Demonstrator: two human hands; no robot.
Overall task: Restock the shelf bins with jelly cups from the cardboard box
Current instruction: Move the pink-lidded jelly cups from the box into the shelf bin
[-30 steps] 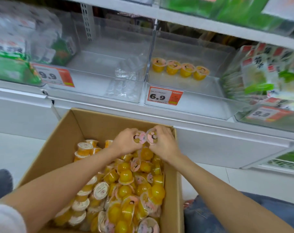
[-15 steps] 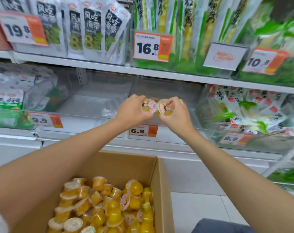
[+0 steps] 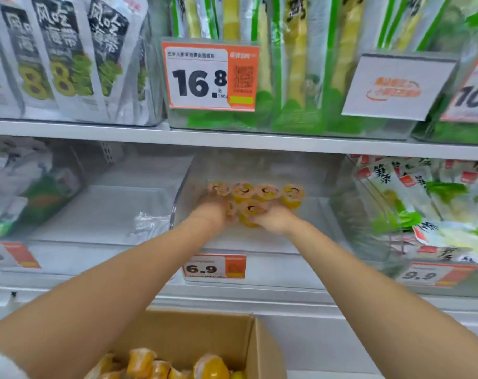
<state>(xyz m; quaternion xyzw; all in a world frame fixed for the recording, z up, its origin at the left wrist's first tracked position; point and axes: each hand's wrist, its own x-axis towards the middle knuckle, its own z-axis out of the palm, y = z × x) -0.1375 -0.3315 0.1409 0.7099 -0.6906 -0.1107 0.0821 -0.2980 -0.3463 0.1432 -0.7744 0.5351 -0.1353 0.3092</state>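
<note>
Jelly cups [image 3: 255, 192] sit in a back row in the clear bin [image 3: 259, 243]; left hand [image 3: 212, 213] and right hand [image 3: 276, 220] each curl fingers round another jelly cup [image 3: 250, 212] just in front (blurry). Risk: a knuckle nudge topples the row.

— Where does the camera sit?
— On the person's head. It is a single wide-angle view, facing the shop shelving nearly square on and tipped slightly down.
— How near?
— Arm's length. Both forearms come in from the bottom corners. The left hand [image 3: 210, 213] and right hand [image 3: 277, 221] meet near mid-frame inside the clear bin [image 3: 309, 214] behind the 6.9 price tag [image 3: 214, 266]. The jelly cup [image 3: 251, 210] held by the right hand lies just below centre.
— And the edges?
— The cardboard box [image 3: 265, 348] is cut off by the bottom edge, right under the camera. The upper shelf [image 3: 232, 138] with the 16.8 price tag [image 3: 210, 75] fills the top third.
</note>
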